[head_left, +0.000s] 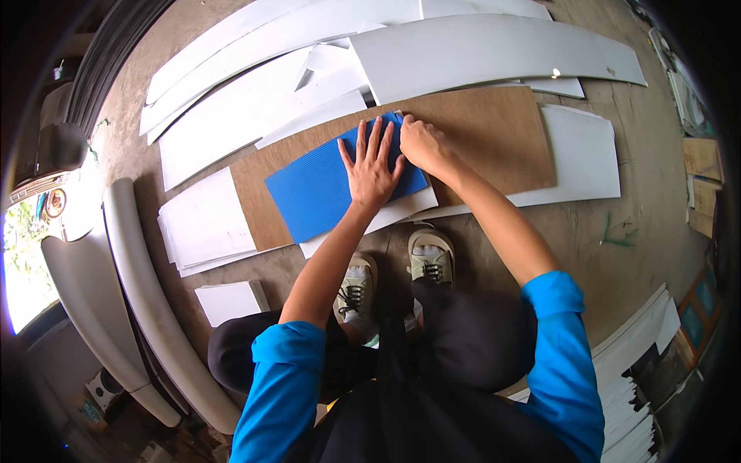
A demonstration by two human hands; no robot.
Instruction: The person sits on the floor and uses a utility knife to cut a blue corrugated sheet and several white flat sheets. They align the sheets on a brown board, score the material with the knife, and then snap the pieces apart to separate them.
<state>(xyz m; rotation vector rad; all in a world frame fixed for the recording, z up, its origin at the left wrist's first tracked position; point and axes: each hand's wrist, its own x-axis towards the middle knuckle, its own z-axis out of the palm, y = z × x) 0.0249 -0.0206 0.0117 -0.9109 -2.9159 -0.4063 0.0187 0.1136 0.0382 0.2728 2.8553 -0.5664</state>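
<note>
Blue corrugated sheet (pixel 316 189) lies on brown board (pixel 494 127), L hand (pixel 373 166) flat w/ fingers spread, R hand (pixel 421 143) pinching its top corner.

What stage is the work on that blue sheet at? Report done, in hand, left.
Done: the blue corrugated sheet lies on the brown board. In hand: the left hand presses it flat, and the right hand works at its top corner; any tool is hidden. Left: white panels lie untouched around.
</note>
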